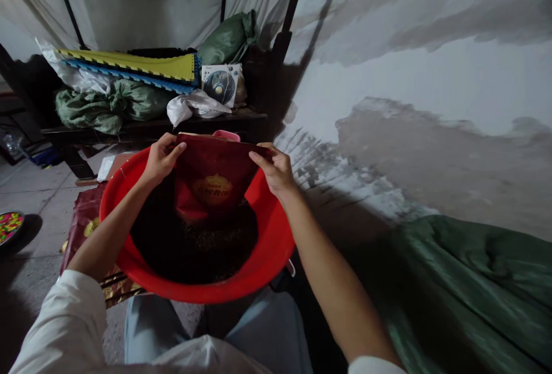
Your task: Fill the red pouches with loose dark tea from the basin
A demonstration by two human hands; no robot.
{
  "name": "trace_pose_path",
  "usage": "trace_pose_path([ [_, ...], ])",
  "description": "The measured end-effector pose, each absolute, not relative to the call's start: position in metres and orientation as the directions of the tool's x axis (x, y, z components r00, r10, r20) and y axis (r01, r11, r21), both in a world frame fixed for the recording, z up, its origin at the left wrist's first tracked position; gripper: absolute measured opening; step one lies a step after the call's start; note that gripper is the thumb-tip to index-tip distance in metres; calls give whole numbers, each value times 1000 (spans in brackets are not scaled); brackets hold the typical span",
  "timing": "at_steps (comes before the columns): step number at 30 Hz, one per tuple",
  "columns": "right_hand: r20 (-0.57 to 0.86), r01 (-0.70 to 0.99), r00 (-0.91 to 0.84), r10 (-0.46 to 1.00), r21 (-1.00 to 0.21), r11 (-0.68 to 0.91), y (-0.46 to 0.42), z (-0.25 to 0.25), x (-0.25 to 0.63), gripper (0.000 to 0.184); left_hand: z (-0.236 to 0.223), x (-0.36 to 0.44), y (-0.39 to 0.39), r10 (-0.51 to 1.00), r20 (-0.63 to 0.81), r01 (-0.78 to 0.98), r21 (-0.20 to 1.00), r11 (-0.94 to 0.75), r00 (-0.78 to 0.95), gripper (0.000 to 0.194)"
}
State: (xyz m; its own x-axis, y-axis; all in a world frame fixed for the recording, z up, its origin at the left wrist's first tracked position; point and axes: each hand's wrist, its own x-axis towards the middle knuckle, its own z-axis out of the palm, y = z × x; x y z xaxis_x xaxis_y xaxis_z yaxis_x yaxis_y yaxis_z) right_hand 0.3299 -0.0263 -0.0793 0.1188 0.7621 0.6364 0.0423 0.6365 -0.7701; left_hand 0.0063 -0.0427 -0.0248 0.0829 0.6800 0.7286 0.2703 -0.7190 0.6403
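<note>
Nothing I can actually read from up here, sorry. The dark red bag (215,158) has a gold emblem (212,189) with lettering on it, but it's too blurry to make out. Up at 12 o'clock there's a box (219,84) with a fan pictured on it, and its small print is just as unreadable.
</note>
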Motion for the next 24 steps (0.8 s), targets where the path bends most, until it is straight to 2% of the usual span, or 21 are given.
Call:
trace_pose_path([
  [3,696,226,-29,718,-695,683,-31,-58,337,47,-26,3,-40,649,756,318,597,-737,85,55],
  [8,665,362,-304,682,-582,728,-36,-23,345,44,-29,2,-38,643,760,333,585,-739,92,50],
  [12,664,443,-371,649,-487,752,-36,-12,346,42,-29,3,-40,654,752,332,598,-729,80,47],
  [17,629,521,-419,655,-424,741,-38,-1,341,35,-28,4,-43,675,733,346,613,-710,86,47],
  [24,576,511,-449,684,-463,725,-39,5,338,33,-28,5,-41,649,755,332,590,-736,99,40],
])
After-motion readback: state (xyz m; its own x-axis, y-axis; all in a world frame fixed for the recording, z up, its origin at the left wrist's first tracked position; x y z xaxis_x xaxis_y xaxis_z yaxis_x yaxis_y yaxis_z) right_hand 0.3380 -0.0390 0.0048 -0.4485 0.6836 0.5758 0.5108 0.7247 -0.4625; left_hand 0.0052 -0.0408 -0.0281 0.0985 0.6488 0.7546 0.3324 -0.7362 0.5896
